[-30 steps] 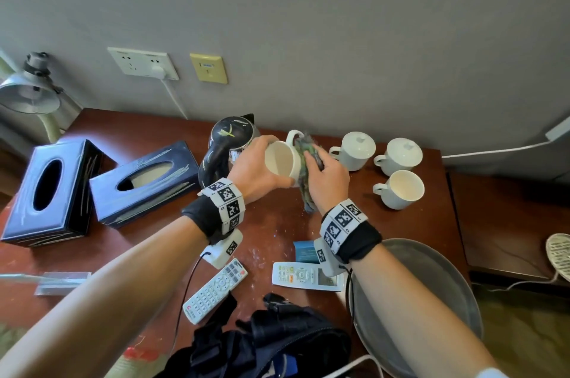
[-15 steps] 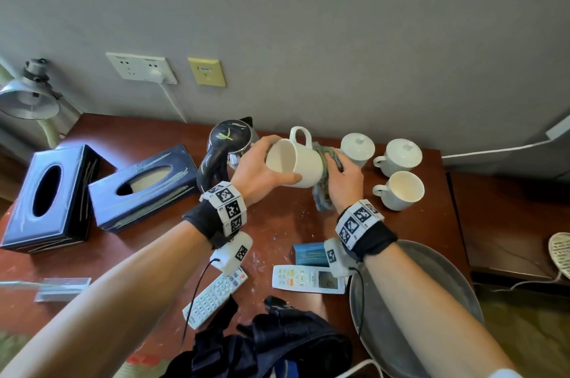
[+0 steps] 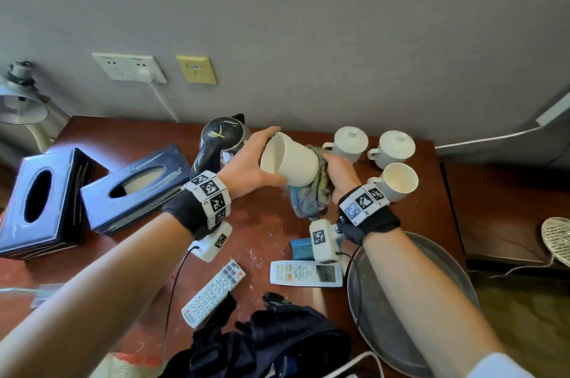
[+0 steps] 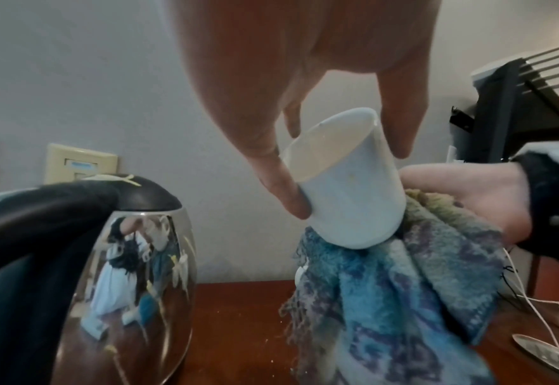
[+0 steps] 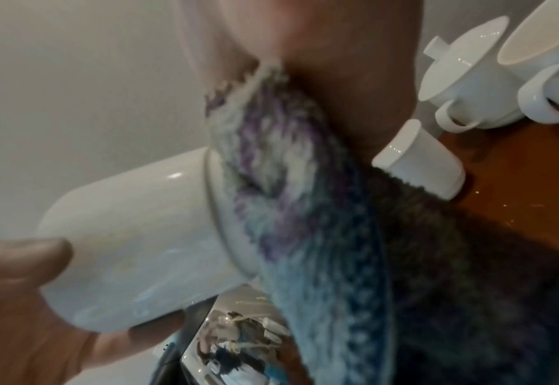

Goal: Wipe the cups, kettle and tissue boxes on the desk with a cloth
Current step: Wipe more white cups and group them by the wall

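Observation:
My left hand (image 3: 246,161) grips a white cup (image 3: 291,161) by its rim, tipped sideways above the desk, mouth toward me. Against the cup's base my right hand (image 3: 337,172) presses a blue and purple cloth (image 3: 311,198), which hangs down below it. In the left wrist view the cup (image 4: 347,187) sits between thumb and fingers, with the cloth (image 4: 387,299) beneath. The right wrist view has the cloth (image 5: 304,208) covering the cup's (image 5: 133,234) bottom. A steel kettle (image 3: 220,143) with a black lid stands just left. Two dark tissue boxes (image 3: 135,186) (image 3: 40,201) lie farther left.
Two lidded white cups (image 3: 348,143) (image 3: 393,149) and an open one (image 3: 398,181) stand at the back right. Two remotes (image 3: 212,294) (image 3: 305,274), a small blue box (image 3: 300,249) and a dark bag (image 3: 265,343) lie near me. A grey round tray (image 3: 401,331) overhangs the desk's right front.
The cup has been turned in my left hand: its handle, up half a second ago, is out of sight. The right hand and cloth stay at the base.

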`<state>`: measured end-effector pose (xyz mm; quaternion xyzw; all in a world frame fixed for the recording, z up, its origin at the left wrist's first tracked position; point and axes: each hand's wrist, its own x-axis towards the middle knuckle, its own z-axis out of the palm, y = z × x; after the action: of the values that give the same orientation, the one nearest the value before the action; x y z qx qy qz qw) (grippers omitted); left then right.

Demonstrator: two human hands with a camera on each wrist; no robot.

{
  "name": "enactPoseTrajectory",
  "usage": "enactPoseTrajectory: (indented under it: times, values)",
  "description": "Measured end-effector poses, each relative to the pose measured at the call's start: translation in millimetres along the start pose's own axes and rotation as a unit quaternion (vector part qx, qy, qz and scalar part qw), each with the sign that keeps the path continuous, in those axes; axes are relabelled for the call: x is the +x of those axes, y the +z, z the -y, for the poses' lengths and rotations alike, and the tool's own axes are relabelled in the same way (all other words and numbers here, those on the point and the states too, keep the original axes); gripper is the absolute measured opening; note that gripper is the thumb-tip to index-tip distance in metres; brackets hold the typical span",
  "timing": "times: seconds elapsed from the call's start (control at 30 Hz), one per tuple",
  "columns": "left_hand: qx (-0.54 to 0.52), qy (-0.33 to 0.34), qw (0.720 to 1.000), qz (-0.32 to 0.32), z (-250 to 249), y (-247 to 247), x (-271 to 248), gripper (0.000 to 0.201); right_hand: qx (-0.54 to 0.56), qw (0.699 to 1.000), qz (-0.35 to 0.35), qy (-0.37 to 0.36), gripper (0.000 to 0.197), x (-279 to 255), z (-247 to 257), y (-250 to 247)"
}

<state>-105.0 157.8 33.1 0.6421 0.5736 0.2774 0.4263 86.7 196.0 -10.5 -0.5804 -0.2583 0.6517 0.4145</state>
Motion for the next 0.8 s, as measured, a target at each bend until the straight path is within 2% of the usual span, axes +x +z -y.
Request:
enactPoseTrajectory:
  times: [0.07, 0.13, 0.2, 0.27, 0.37, 0.43, 0.5, 0.53, 0.57, 0.6, 0.67, 0.7, 0.73, 0.8]
  values:
    - [-0.014, -0.004, 1.0, -0.007, 0, -2, 0, 0.095, -0.018, 1.0, 0.004, 0.013, 0.017, 1, 1, -1]
    - [-0.018, -0.004, 1.0, -0.017, -1, -2, 2, 0.091, -0.021, 1.0, -0.003, -0.013, 0.018, -3, 2, 2]
    - [-0.02, -0.009, 0.999, -0.023, -2, 1, 4, 0.091, -0.028, 0.995, -0.031, -0.086, 0.019, -14, 2, 7]
    - [-0.041, -0.027, 0.998, -0.027, -4, 3, 5, 0.092, -0.084, 0.979, -0.054, -0.18, 0.02, -28, -1, 12]
    - [-0.103, -0.06, 0.992, -0.029, -5, 4, 4, 0.087, -0.202, 0.924, -0.03, -0.323, 0.028, -40, -11, 8]
    - [-0.149, -0.079, 0.985, -0.032, -4, 6, 4, 0.086, -0.272, 0.862, 0.006, -0.428, 0.032, -44, -19, 4]
    - [-0.176, -0.094, 0.979, -0.038, -6, 6, 3, 0.095, -0.307, 0.799, 0.043, -0.516, 0.035, -46, -25, 3]
    - [-0.182, -0.097, 0.978, -0.041, -7, 7, 3, 0.096, -0.312, 0.787, 0.058, -0.529, 0.036, -45, -26, 3]
    - [-0.18, -0.094, 0.978, -0.044, -8, 7, 3, 0.095, -0.307, 0.794, 0.066, -0.52, 0.037, -40, -27, 1]
    - [-0.171, -0.088, 0.98, -0.046, -8, 8, 3, 0.092, -0.296, 0.816, 0.07, -0.491, 0.038, -37, -26, -1]
    - [-0.143, -0.067, 0.986, -0.048, -10, 9, 2, 0.087, -0.22, 0.896, 0.073, -0.379, 0.041, -30, -19, -2]
    - [-0.122, -0.056, 0.99, -0.049, -10, 11, 1, 0.083, -0.147, 0.937, 0.076, -0.307, 0.041, -28, -14, 0]
    - [-0.101, -0.045, 0.993, -0.05, -10, 12, 1, 0.082, -0.074, 0.965, 0.077, -0.24, 0.04, -26, -10, 2]
    - [-0.091, -0.043, 0.994, -0.035, -11, 15, 0, 0.082, 0.009, 0.987, 0.065, -0.148, 0.032, -18, -5, 4]
